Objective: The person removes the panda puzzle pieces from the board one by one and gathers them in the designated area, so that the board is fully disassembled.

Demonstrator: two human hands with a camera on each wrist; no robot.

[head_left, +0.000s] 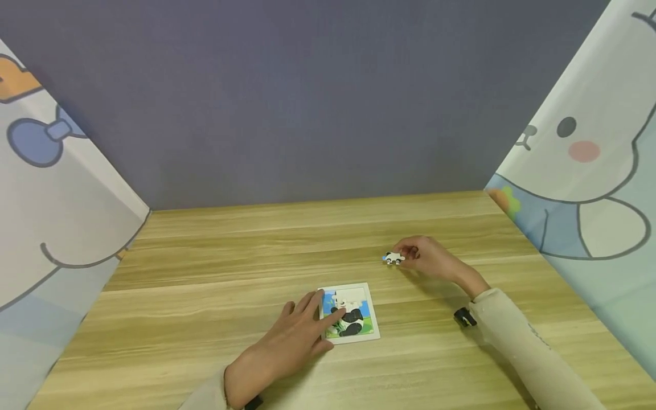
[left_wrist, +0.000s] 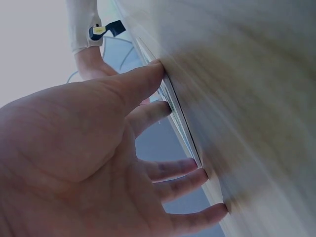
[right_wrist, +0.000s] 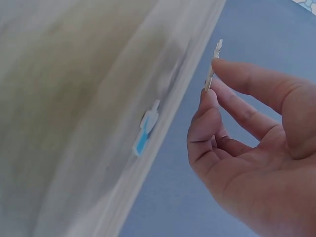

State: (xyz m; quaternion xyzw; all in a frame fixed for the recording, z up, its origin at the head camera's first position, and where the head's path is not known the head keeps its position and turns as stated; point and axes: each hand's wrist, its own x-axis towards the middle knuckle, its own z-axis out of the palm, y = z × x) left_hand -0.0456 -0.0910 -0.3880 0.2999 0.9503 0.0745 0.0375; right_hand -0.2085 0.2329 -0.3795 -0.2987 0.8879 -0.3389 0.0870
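Probably steadying the panda puzzle (head_left: pixel 353 338), the left hand (head_left: pixel 292 341) rests outspread on it; the right hand (head_left: pixel 429 258) pinches a panda-face piece (head_left: pixel 394 258).

No text is legible: the label (left_wrist: pixel 99 30) on the clip (left_wrist: pixel 116 28) beyond the left thumb (left_wrist: pixel 140 83) is blurred, the marking (head_left: pixel 539 336) behind the right fingers (head_left: pixel 406 242) too small.

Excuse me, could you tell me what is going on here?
A person is working on a panda puzzle on a wooden table. Their left hand rests on it, while the right hand pinches a small piece off to the side. A second, partly blue piece lies on the table nearby.
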